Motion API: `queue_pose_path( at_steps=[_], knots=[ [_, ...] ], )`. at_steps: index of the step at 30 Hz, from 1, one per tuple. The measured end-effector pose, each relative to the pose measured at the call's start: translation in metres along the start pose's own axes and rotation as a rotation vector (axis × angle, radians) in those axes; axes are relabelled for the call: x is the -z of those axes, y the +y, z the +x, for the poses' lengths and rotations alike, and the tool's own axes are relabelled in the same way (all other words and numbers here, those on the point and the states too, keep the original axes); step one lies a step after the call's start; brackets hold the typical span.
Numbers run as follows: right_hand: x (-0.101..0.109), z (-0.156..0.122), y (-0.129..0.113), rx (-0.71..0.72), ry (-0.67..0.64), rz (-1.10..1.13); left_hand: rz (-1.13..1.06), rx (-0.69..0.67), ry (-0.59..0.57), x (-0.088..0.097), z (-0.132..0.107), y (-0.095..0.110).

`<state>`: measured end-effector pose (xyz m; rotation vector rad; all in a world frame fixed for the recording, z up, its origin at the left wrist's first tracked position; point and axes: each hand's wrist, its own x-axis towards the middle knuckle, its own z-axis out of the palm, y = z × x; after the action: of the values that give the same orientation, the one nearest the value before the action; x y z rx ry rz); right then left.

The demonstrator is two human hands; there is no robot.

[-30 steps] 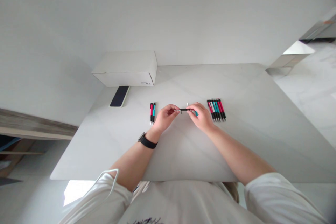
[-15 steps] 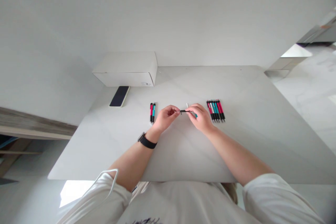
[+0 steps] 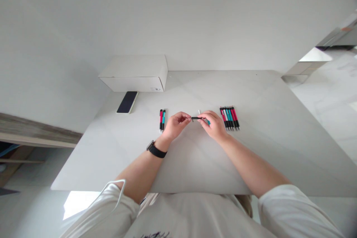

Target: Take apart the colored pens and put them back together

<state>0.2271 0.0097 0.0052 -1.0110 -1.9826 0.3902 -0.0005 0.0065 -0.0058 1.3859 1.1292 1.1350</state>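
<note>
Between my fingertips, level over the table, is a slim black pen part [image 3: 196, 118] with a small prong near its left end. My left hand [image 3: 176, 124], a black watch on its wrist, pinches that left end between thumb and fingers. From the other side, my right hand [image 3: 213, 125] grips the right end, and its fingers hide the rest. A teal piece [image 3: 208, 122] shows under the right fingers; whether it is held or lying there I cannot tell. Just behind that hand the tip of a thin white stick [image 3: 199, 112] pokes out.
Two pens, one pink [image 3: 161, 120] and one teal [image 3: 163, 120], lie side by side left of my hands. Several pink, teal and white pens [image 3: 230, 118] form a row at the right. A phone [image 3: 127, 102] lies before a white box [image 3: 134, 76] on the white table [image 3: 279, 137].
Hardly anything differs. The black part between my fingers has turned very slightly, while both hands stay in the same place.
</note>
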Motion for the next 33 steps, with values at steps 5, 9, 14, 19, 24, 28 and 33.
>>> queue_pose_path(
  at_steps=[5,9,14,19,24,28,33],
  knots=[
    [0.0,-0.0009,0.0005,0.012,0.001,-0.002,-0.028,0.024,-0.026,0.0004,-0.0002,0.0008],
    [0.0005,-0.0015,-0.001,0.039,0.002,-0.003,-0.07,0.029,-0.054,0.0001,0.0004,-0.0006],
    [-0.0001,-0.0009,0.0012,0.01,-0.006,-0.018,-0.062,0.026,-0.055,0.0006,0.0003,-0.0015],
    [-0.0003,-0.0009,0.0039,-0.003,-0.02,-0.023,-0.045,0.01,-0.036,0.0008,0.0003,-0.0036],
    [0.0001,-0.0011,0.0024,0.005,-0.011,-0.004,-0.062,0.016,-0.031,0.0003,0.0007,-0.005],
    [0.0,-0.0011,0.0006,0.025,-0.011,-0.004,-0.1,0.034,-0.053,0.0002,0.0015,-0.0047],
    [-0.0002,-0.0011,0.0,0.033,-0.025,-0.014,-0.117,0.043,-0.058,0.0002,0.0016,-0.0033]
  ],
)
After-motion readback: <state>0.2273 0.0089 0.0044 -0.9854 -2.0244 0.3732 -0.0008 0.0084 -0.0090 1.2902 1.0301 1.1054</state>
